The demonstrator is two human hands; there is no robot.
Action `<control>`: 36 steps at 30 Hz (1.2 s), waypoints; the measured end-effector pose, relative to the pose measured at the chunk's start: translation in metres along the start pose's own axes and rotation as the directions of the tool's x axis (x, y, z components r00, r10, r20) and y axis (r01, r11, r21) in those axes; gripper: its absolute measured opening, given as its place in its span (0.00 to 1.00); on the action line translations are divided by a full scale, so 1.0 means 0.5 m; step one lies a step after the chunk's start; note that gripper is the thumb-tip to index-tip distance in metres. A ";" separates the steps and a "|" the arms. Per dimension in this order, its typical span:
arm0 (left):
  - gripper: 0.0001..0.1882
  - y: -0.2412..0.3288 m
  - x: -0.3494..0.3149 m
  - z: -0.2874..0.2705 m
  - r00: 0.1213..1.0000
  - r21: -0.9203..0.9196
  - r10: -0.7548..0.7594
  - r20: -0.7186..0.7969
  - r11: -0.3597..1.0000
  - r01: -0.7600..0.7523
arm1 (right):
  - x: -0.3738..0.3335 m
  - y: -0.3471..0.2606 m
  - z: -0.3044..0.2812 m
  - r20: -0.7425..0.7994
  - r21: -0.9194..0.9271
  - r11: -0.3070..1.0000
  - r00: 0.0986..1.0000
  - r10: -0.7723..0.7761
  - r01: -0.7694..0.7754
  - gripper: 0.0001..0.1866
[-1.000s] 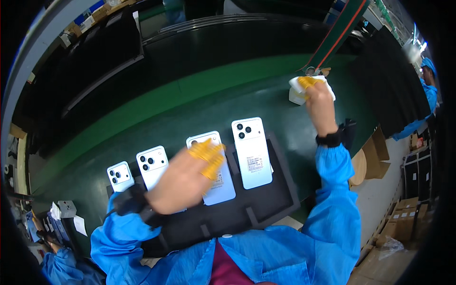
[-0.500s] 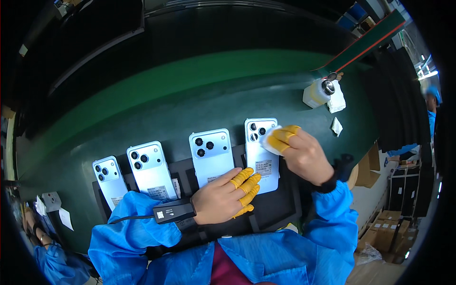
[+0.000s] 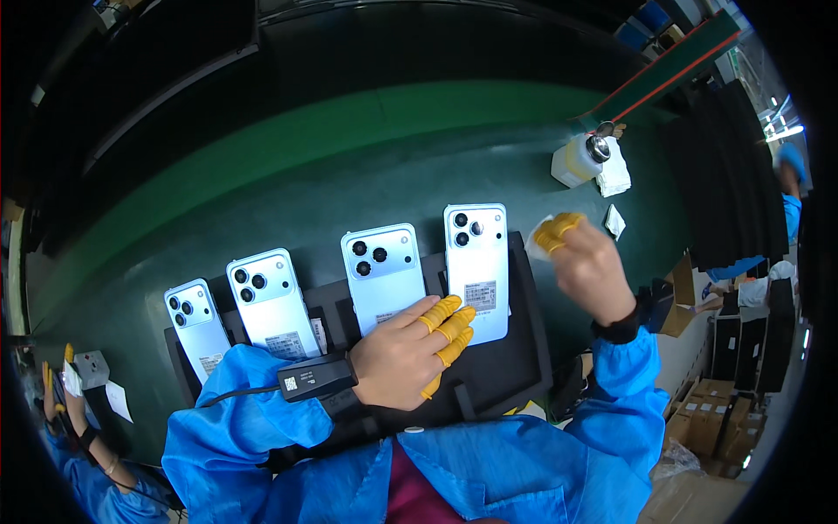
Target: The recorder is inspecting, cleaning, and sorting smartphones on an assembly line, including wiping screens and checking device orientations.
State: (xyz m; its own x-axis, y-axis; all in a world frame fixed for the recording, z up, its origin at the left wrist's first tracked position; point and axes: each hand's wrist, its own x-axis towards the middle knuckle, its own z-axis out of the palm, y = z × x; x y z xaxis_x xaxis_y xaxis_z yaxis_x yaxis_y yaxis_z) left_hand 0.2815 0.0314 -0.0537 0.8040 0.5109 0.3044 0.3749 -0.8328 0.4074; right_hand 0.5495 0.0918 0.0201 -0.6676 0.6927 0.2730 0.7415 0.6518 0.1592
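Four light-blue smartphones lie backs up in a slanted row on a black tray (image 3: 524,367): the far-left phone (image 3: 189,307), the second phone (image 3: 267,293), the third phone (image 3: 384,272) and the right-hand phone (image 3: 478,262). Labels show on their lower backs. My left hand (image 3: 410,354), in yellow finger cots, lies across the third phone's lower end, fingers stretched out. Its fingertips reach the lower left edge of the right-hand phone. To the right of that phone, my right hand (image 3: 589,266) is raised, cotted fingers pinched on a white wipe (image 3: 539,240), partly hidden by them.
A bottle (image 3: 576,162) with a metal top stands at the back right beside folded white wipes (image 3: 614,170). A small folded wipe (image 3: 615,222) lies nearer. At far left are a co-worker's hand (image 3: 72,375) and a white box (image 3: 90,369). Cardboard boxes (image 3: 698,428) sit at right.
My right hand has lifted the wipe off the right-hand phone's camera area and moved right. My left hand stays by the phones. The whole view has shifted slightly.
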 end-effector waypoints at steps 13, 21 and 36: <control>0.26 0.005 0.002 -0.001 1.000 0.021 -0.003 -0.015 1.000 0.003 | -0.003 -0.059 0.012 0.038 0.203 0.978 0.999 0.029 -0.036 0.08; 0.28 0.002 -0.002 0.005 1.000 0.049 0.000 0.000 0.999 0.000 | 0.085 -0.084 0.061 -0.091 0.192 0.970 0.987 -0.131 0.147 0.06; 0.28 0.003 -0.006 0.010 1.000 0.063 -0.012 0.018 0.998 0.011 | 0.060 -0.048 0.056 -0.200 0.174 0.984 0.980 -0.005 0.040 0.04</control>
State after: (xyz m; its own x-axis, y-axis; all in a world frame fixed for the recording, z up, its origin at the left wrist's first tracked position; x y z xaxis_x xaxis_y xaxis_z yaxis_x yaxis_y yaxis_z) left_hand 0.2820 0.0277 -0.0581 0.8075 0.5169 0.2842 0.4119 -0.8390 0.3555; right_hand 0.5098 0.1058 -0.0021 -0.6441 0.6142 0.4561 0.6909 0.7230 0.0021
